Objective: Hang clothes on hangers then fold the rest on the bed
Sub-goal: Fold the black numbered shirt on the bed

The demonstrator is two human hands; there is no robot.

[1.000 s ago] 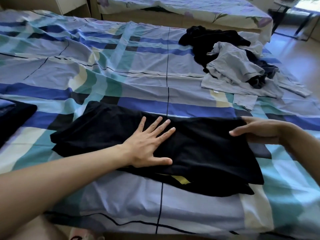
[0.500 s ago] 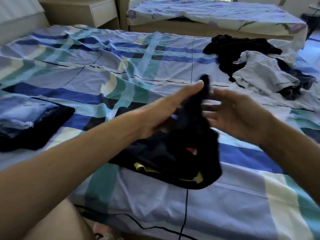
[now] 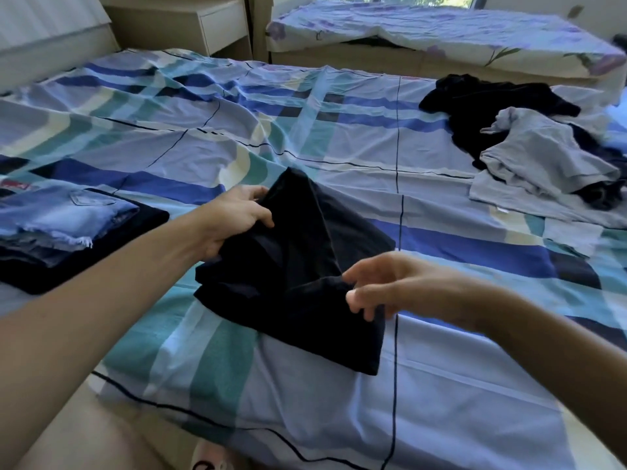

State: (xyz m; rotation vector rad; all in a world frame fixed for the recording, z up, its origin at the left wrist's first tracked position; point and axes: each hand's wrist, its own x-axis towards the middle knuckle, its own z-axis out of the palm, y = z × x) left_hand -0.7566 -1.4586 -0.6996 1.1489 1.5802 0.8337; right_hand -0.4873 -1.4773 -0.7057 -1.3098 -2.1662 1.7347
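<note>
Folding the black garment (image 3: 298, 266) on the bed (image 3: 441, 385)
The left hand (image 3: 234, 222) grips its far edge; the right hand's (image 3: 383, 283) grip: cannot tell. Match edges before flattening.

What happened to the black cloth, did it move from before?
Yes. Earlier it lay flat across the sheet's thin dark line. Now the black garment, gripped by the left hand, right hand at its edge, is folded smaller, left of that line.

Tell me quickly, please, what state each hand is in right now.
Left hand: closed, gripping the far edge of the black garment.
Right hand: closed, pinching that garment's near fold; slightly blurred.
</note>
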